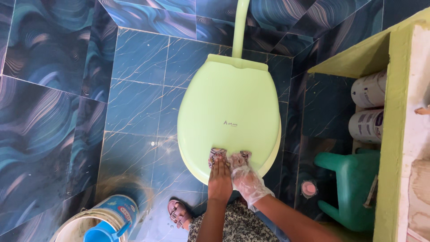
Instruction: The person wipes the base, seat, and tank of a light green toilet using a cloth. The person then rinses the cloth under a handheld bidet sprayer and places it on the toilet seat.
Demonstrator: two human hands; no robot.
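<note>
A patterned cloth (pixel 228 157) is pressed flat at the front edge of the closed pale-green toilet lid (pixel 228 107) by both hands: bare left hand (pixel 219 179) and plastic-gloved right hand (pixel 246 179), fingers spread over it, not clenched, so it is kept against the lid. A bucket (pixel 105 219) stands on the tiled floor (pixel 134 103) nearby.

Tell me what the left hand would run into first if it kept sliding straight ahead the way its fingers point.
Probably nothing soon: the left hand points up the closed green toilet lid, so past the cloth it meets bare lid.
</note>
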